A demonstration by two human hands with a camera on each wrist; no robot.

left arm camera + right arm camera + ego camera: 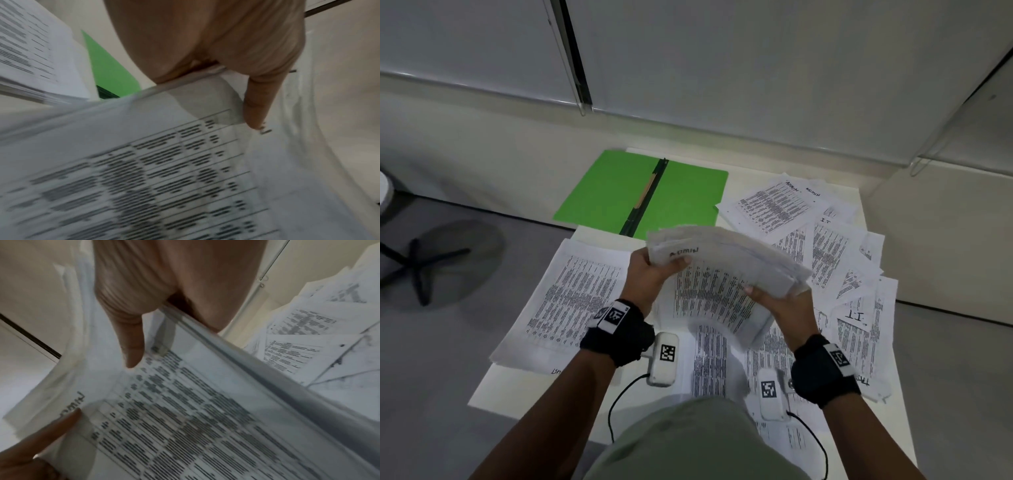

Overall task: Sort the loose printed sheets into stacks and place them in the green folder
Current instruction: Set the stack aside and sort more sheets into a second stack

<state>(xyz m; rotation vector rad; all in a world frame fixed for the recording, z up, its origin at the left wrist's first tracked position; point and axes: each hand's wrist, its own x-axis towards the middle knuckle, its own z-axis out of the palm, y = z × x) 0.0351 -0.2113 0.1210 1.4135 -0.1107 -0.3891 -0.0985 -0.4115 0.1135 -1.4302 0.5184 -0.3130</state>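
Note:
A thick bundle of printed sheets, its front page hand-marked "ADMIN", is held up over the table and bows in the middle. My left hand grips its left edge, thumb on the page. My right hand grips its right edge, thumb on top. In the left wrist view the thumb presses the bundle; in the right wrist view the thumb lies on the printed page. The green folder lies open and flat at the table's far end.
A squared stack of sheets lies at the left of the white table. Loose sheets marked "ADMIN" and "I.T" are scattered at the right. More sheets lie under my wrists. A chair base stands on the floor at left.

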